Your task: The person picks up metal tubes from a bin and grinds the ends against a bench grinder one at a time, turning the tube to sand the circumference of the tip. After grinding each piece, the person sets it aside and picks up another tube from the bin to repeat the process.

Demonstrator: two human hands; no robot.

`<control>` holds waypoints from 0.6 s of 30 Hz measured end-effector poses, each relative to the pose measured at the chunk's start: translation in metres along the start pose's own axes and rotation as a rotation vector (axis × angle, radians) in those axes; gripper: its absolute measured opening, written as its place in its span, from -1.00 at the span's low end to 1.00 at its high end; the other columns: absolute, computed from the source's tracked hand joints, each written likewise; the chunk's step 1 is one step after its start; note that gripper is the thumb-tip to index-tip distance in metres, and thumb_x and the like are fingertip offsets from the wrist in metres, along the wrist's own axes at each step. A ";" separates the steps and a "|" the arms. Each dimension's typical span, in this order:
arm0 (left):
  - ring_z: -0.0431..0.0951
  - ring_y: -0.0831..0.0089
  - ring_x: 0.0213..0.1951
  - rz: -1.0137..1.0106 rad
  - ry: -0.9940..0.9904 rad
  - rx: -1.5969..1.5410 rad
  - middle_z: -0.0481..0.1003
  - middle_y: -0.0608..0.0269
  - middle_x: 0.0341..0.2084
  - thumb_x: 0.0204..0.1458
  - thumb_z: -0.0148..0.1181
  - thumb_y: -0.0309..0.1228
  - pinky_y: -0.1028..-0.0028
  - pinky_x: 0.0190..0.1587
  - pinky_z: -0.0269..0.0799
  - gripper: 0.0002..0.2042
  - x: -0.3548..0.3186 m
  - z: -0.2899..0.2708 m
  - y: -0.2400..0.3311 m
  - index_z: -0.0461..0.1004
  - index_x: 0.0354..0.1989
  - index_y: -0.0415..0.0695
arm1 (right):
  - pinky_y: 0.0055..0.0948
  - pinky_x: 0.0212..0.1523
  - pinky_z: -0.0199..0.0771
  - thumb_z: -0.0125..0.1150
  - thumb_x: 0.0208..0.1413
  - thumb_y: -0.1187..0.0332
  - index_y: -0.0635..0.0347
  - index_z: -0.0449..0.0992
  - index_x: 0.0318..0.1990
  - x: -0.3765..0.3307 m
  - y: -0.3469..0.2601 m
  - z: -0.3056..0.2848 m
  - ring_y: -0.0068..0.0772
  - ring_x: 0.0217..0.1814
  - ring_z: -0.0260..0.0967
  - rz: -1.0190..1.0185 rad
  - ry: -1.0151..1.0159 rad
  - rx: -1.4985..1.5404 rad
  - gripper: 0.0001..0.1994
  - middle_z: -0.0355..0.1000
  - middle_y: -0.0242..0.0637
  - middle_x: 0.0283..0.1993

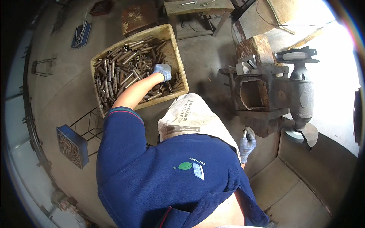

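My left hand, in a blue-and-white knit glove, reaches down into a large yellowish bin. The bin holds a heap of short rusty metal tubes. The left fingers point into the heap and are hidden from view. Low at my right side, beside the light printed apron, is my right hand in a similar glove with dark fingertips. Its fingers are curled together around something small that I cannot make out. It is nearest the grinding machine's stand.
A bench grinder with two wheels stands at the right, beside a rusty box with a ragged opening. A blue tray of small metal parts sits on a thin frame at left. A worktable stands at the back.
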State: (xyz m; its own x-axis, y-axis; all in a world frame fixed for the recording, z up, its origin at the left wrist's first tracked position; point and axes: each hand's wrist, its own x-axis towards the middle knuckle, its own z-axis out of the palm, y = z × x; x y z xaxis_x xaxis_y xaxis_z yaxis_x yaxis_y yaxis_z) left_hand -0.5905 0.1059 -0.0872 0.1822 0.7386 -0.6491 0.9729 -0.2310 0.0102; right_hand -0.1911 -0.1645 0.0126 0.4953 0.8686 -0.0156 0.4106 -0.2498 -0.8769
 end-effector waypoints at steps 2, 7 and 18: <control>0.56 0.12 -0.24 0.001 0.013 -0.009 0.54 -0.01 -0.34 -0.22 0.08 -0.35 0.26 -0.27 0.46 -0.74 -0.004 0.000 0.003 0.57 -0.36 -0.18 | -0.51 -0.05 0.38 0.14 0.00 0.59 0.39 0.50 -0.26 -0.001 -0.001 -0.002 -0.45 -0.15 0.40 0.020 0.018 -0.002 -0.87 0.46 -0.23 -0.19; 0.54 0.09 -0.22 0.032 -0.050 -0.030 0.52 -0.06 -0.32 -0.23 0.14 -0.28 0.27 -0.21 0.45 -0.70 -0.018 -0.005 -0.003 0.56 -0.35 -0.21 | -0.51 -0.08 0.39 0.14 0.01 0.57 0.38 0.51 -0.27 -0.006 0.016 -0.006 -0.45 -0.16 0.41 -0.037 0.036 -0.081 -0.88 0.47 -0.20 -0.20; 0.56 0.12 -0.22 -0.259 0.174 -0.373 0.53 -0.06 -0.34 -0.25 0.12 -0.44 0.28 -0.23 0.49 -0.77 -0.020 0.017 0.015 0.57 -0.36 -0.18 | -0.47 -0.11 0.40 0.14 0.03 0.50 0.39 0.51 -0.27 0.015 0.034 -0.005 -0.43 -0.18 0.40 -0.101 -0.068 0.028 -0.86 0.46 -0.20 -0.22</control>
State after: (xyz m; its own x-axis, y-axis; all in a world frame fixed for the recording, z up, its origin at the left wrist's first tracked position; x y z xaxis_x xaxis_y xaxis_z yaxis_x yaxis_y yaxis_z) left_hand -0.5819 0.0768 -0.0871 -0.0825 0.8442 -0.5297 0.9684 0.1934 0.1575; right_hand -0.1663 -0.1624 -0.0154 0.3989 0.9161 0.0412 0.4335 -0.1487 -0.8888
